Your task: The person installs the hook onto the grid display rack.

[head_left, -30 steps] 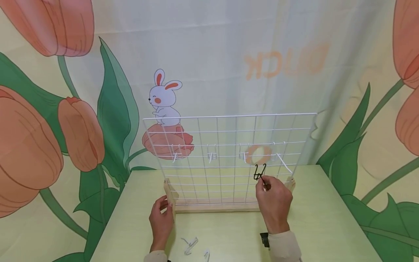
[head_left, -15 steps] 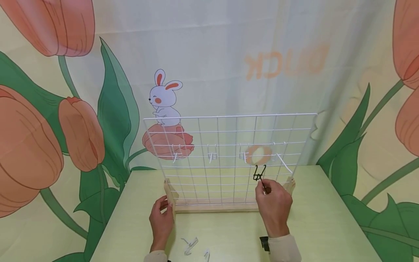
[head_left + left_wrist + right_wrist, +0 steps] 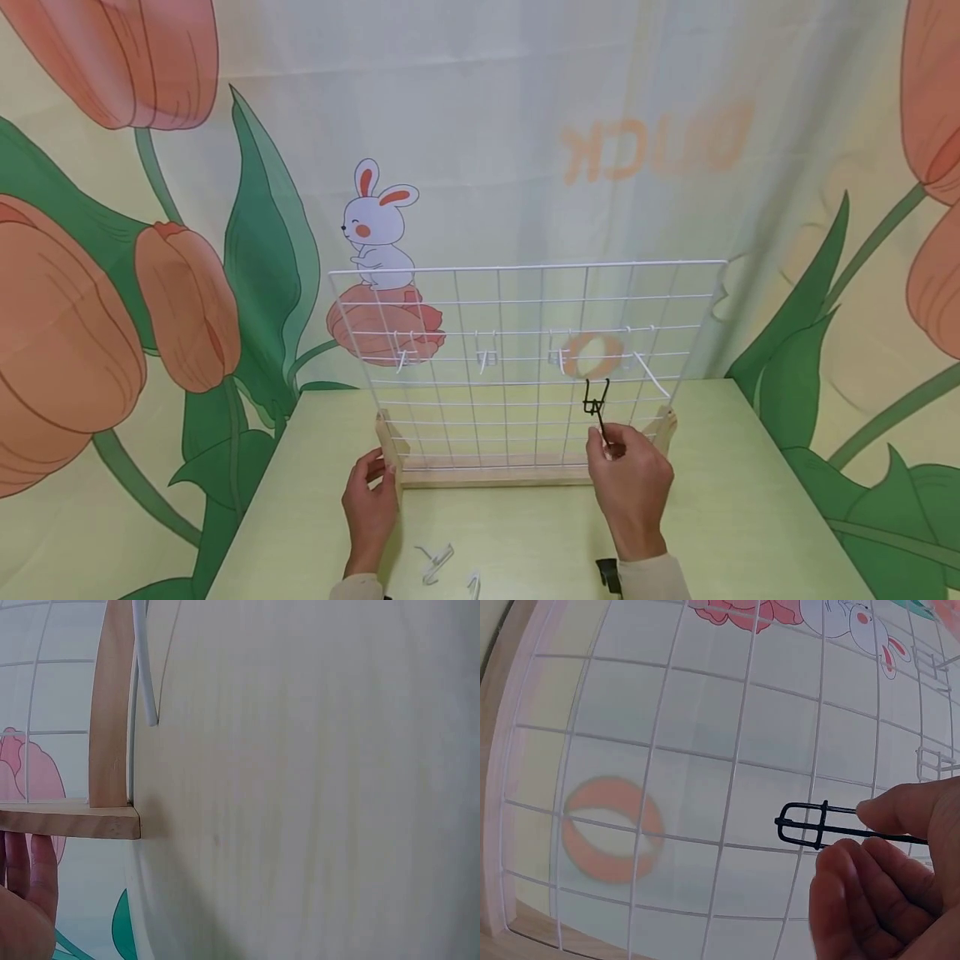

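In the head view a white wire grid panel (image 3: 517, 287) stands upright in a wooden base (image 3: 495, 477). My right hand (image 3: 633, 483) pinches a black wire hook (image 3: 594, 406) by its long prong, with the two bent ends pointing up. The hook overlaps the lower right of the grid. Four fingers of the left hand (image 3: 369, 508) reach the outer side of the base's left wooden foot (image 3: 388, 442); the left wrist view shows straight fingers (image 3: 43, 877) touching that wood. Several white hooks (image 3: 485, 358) hang in a row on the grid.
Loose white hooks (image 3: 435, 562) lie on the pale green table (image 3: 525, 542) between the forearms, near the front. A curtain (image 3: 480, 125) printed with tulips and a rabbit hangs behind the grid. The right wooden foot (image 3: 666, 425) is partly covered by the right hand.
My right hand has moved slightly down and toward the front, and the black hook has turned a little, showing more of its prong. The left hand stays on the wooden foot.
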Motion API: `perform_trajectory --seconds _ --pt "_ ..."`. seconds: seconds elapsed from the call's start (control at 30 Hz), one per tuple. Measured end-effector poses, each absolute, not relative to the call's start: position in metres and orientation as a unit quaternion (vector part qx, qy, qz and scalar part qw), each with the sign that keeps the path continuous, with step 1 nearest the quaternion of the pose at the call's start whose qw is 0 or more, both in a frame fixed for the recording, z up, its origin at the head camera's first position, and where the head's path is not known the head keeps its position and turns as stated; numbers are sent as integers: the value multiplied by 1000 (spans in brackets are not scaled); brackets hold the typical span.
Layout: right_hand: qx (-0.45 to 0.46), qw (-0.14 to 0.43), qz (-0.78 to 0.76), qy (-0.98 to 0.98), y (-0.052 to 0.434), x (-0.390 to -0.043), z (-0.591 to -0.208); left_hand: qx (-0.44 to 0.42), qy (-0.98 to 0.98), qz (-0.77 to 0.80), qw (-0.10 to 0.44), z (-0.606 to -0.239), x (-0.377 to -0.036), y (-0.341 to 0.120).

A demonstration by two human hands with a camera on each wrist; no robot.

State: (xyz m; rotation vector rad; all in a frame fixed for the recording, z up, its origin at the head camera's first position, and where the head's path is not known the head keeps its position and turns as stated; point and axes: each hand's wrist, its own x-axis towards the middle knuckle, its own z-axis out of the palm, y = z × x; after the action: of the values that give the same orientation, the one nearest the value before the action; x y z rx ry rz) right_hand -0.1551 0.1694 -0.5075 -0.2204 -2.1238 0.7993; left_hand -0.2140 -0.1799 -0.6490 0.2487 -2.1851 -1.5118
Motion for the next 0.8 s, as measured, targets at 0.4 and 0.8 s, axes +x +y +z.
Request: perform_trajectory --seconds 0.4,0.8 --pt "-83 332 368 -865 156 -136 -525 89 -798 -547 238 -648 -213 -180" --pt "45 229 468 -853 140 -117 -548 90 -801 -543 236 -649 -213 -180"
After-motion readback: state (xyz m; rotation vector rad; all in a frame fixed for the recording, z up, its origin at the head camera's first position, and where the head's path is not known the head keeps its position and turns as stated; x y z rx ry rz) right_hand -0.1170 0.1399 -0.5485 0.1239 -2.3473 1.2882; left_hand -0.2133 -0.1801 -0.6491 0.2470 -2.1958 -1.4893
